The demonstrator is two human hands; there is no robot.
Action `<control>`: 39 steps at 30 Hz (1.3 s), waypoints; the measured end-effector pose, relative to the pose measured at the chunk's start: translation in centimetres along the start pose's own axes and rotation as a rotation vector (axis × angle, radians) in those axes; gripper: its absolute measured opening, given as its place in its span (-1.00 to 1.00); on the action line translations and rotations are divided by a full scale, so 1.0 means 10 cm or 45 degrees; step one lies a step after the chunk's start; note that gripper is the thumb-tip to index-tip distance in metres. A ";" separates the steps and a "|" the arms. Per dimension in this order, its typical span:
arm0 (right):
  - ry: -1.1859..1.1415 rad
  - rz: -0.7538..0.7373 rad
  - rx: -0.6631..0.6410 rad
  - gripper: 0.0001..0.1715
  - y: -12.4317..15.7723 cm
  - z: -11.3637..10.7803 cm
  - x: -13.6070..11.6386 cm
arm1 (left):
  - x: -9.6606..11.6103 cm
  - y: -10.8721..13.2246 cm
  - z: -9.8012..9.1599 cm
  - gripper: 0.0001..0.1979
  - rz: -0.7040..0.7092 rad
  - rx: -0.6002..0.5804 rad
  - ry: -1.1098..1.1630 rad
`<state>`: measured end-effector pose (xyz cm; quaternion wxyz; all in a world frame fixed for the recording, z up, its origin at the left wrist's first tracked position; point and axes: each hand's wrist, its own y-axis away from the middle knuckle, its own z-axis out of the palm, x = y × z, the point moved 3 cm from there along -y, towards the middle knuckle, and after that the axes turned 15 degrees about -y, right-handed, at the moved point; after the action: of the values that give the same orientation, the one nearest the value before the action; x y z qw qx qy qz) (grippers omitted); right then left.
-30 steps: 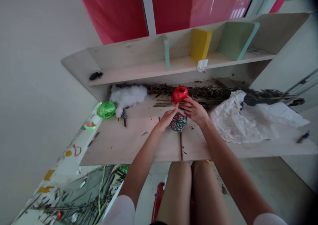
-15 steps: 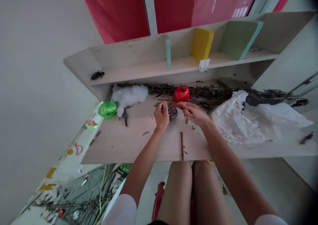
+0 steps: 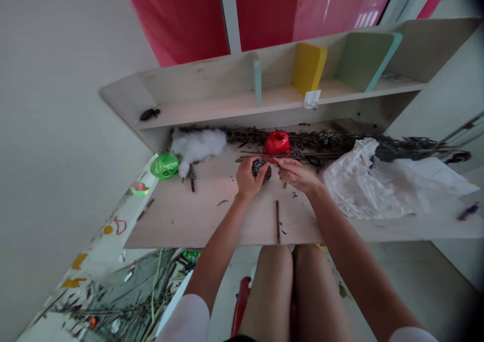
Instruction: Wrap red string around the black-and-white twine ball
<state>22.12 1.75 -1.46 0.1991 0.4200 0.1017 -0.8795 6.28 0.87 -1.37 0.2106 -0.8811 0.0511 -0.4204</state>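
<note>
My left hand (image 3: 249, 176) is closed around a dark, white-flecked round bundle (image 3: 262, 169), its thumb across the near side. At the bundle's right, my right hand (image 3: 297, 173) is closed in a pinch on red string (image 3: 275, 160). Just behind the hands sits a red string ball (image 3: 278, 143); a loop of red strand hangs between it and my fingers. What the bundle is made of is too small to make out. A brown stick (image 3: 278, 222) lies on the desk in front of me.
Dry twigs (image 3: 317, 139) line the back of the desk (image 3: 212, 226). White fluff (image 3: 200, 144) and a green string ball (image 3: 165, 166) are at left. A crumpled white plastic bag (image 3: 355, 181) covers the right side. Above runs a shelf (image 3: 212, 111) with coloured dividers.
My left hand has turned the bundle and moved its thumb across the front, covering red string seen there before. The right hand has shifted slightly down, and the red strand hangs slacker.
</note>
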 end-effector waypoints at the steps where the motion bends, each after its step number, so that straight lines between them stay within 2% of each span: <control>1: -0.018 -0.017 0.001 -0.73 0.01 0.00 -0.02 | 0.01 0.01 0.01 -0.68 0.016 -0.047 -0.009; 4: -0.043 -0.044 -0.014 -0.74 0.03 0.00 -0.04 | 0.03 0.03 0.02 -0.67 0.049 -0.109 -0.032; 7: -0.009 0.002 -0.069 -0.72 0.03 0.00 -0.01 | 0.02 0.03 0.03 -0.68 0.048 -0.090 -0.037; 11: 0.069 0.091 -0.157 -0.70 0.02 0.02 0.08 | -0.02 0.00 0.03 -0.68 0.019 0.025 -0.014; 15: 0.158 0.084 -0.120 -0.65 -0.01 0.02 0.11 | -0.07 -0.03 0.03 -0.60 -0.056 0.175 -0.008; 23: 0.268 0.132 -0.078 -0.59 -0.02 -0.01 0.13 | -0.17 -0.11 0.02 -0.36 -0.316 0.361 0.144; 27: 0.317 0.159 -0.076 -0.56 -0.02 0.01 0.15 | -0.32 -0.18 0.04 -0.29 -0.452 0.369 0.233; 32: 0.441 0.202 -0.121 -0.54 0.00 0.07 0.14 | -0.39 -0.21 0.07 -0.24 -0.489 0.353 0.305; 39: 0.579 0.222 -0.258 -0.54 0.00 0.09 0.17 | -0.40 -0.21 0.10 -0.34 -0.534 0.365 0.379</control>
<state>20.49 1.01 -2.26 0.2873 0.5919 0.1947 -0.7275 4.25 4.13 -3.95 0.2316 -0.7624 -0.1616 -0.5822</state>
